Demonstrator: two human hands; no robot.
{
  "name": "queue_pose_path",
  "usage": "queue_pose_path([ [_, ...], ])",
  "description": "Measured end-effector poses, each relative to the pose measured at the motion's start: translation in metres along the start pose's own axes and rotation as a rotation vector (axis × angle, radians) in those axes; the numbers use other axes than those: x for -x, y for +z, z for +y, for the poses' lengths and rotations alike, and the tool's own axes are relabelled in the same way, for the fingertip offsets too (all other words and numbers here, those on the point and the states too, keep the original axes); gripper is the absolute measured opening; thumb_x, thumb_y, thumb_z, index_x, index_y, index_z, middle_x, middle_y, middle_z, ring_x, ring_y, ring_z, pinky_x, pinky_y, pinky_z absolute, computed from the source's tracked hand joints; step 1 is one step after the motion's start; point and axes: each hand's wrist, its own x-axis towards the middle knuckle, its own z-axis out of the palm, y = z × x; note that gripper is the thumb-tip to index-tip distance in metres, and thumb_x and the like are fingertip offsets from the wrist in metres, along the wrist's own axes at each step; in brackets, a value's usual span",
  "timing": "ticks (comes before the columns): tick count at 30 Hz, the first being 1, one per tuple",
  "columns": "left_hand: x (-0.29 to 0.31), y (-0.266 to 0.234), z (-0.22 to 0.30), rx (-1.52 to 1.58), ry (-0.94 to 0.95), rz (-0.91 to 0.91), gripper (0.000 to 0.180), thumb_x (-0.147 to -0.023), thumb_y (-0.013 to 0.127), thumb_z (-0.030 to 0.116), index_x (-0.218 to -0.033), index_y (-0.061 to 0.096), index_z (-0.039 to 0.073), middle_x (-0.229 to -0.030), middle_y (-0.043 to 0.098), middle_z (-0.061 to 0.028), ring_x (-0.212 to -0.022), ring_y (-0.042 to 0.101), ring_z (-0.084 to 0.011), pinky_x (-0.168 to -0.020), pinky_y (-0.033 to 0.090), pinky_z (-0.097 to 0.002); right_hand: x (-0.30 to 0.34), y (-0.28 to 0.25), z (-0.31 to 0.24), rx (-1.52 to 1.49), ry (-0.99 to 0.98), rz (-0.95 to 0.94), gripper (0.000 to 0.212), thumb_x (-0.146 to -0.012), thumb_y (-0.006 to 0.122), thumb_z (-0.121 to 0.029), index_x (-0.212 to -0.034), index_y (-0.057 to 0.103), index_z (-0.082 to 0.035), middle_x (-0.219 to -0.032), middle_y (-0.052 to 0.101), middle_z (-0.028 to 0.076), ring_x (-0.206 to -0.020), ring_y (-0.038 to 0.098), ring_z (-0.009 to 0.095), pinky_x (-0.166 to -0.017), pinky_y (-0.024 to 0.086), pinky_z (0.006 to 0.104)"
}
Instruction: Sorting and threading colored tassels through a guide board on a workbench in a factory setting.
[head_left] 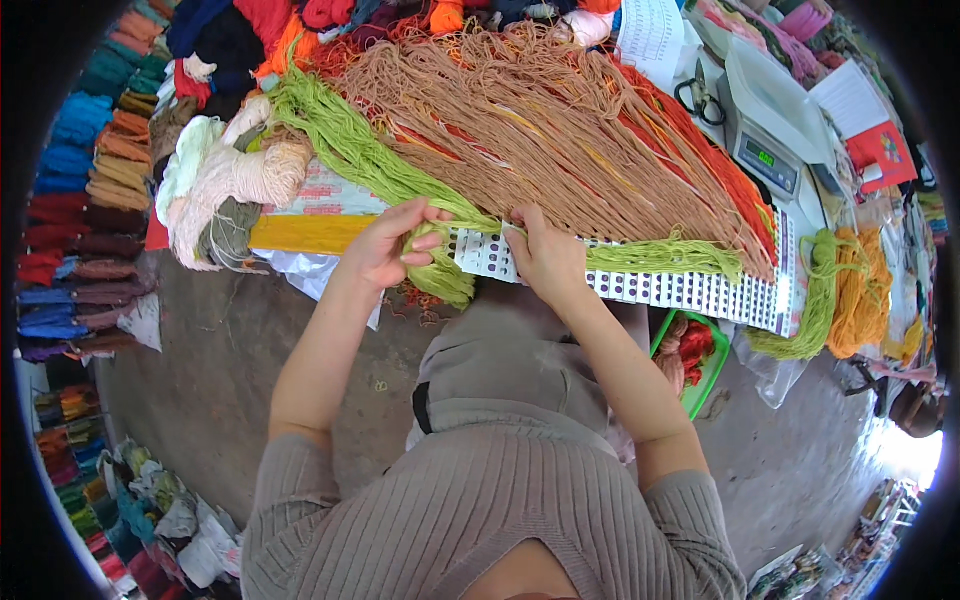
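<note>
A hank of light green yarn [350, 150] runs down from the far left to the near edge of a white card with rows of dark holes [690, 290]. My left hand [392, 248] has its fingers curled round this green yarn, and a loose bunch hangs below them. Just to the right, my right hand [548, 258] pinches green strands at the card's edge; its fingertips partly hide them. Brown yarn lengths [530, 130] lie in a thick layer behind both hands, with red and orange yarn [690, 130] beside them. More green strands lie along the card, right of my right hand.
Black scissors [702, 100] and a digital scale [768, 150] sit at the far right. Pale yarn skeins [240, 180] and a yellow strip [305, 233] are on the left. Green and orange hanks [860, 290] hang at right, above a green basket [708, 375].
</note>
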Motion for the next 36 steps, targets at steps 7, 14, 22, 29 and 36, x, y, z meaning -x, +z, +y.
queue_pose_path([
  [7,0.005,0.009,0.013,0.089,-0.048,-0.19,0.053,-0.096,0.056,0.02,-0.145,0.037,0.011,-0.097,0.052,-0.0048,-0.056,0.041,-0.0055,-0.04,0.031,-0.0152,0.007,0.001,0.002,-0.062,-0.167,0.118,0.023,-0.094,0.056,-0.024,-0.114,0.051,-0.016,-0.08,0.068,0.011,-0.069,0.065,0.031,-0.057,0.048,0.0434],
  [14,0.001,0.031,0.01,-0.232,-0.104,-0.213,0.066,-0.094,0.056,0.016,-0.152,0.023,0.013,-0.081,0.054,-0.0022,-0.05,0.043,-0.0037,-0.039,0.031,-0.0152,0.006,0.004,0.004,0.073,-0.422,0.153,0.04,-0.084,0.06,-0.013,-0.123,0.055,-0.024,-0.073,0.057,0.006,-0.069,0.063,0.027,-0.054,0.048,0.0417],
  [22,-0.016,0.04,0.002,-0.427,0.043,0.215,0.028,-0.091,0.065,0.019,-0.116,0.059,0.009,-0.067,0.052,0.0032,-0.047,0.044,-0.0023,-0.039,0.031,-0.0172,0.0,0.0,-0.003,0.155,-0.347,0.067,0.062,-0.084,0.061,-0.014,-0.141,0.043,-0.026,-0.079,0.062,0.006,-0.07,0.064,0.026,-0.054,0.05,0.0406],
  [29,-0.037,0.029,-0.011,-0.691,-0.053,0.163,0.02,-0.087,0.069,0.018,-0.099,0.058,0.007,-0.08,0.059,-0.0003,-0.055,0.05,-0.005,-0.042,0.034,-0.0207,0.002,0.011,0.006,0.052,-0.303,0.124,0.053,-0.086,0.06,-0.015,-0.136,0.041,-0.018,-0.074,0.064,0.01,-0.063,0.064,0.029,-0.051,0.049,0.0424],
  [36,0.008,0.029,0.033,-0.023,0.027,-0.006,0.029,-0.09,0.049,0.009,-0.117,0.057,0.002,-0.092,0.062,-0.0049,-0.056,0.048,-0.0068,-0.041,0.035,-0.0182,0.001,0.004,0.002,-0.001,-0.157,0.057,0.034,-0.09,0.059,-0.021,-0.119,0.044,-0.012,-0.076,0.067,0.015,-0.065,0.064,0.035,-0.054,0.047,0.0462],
])
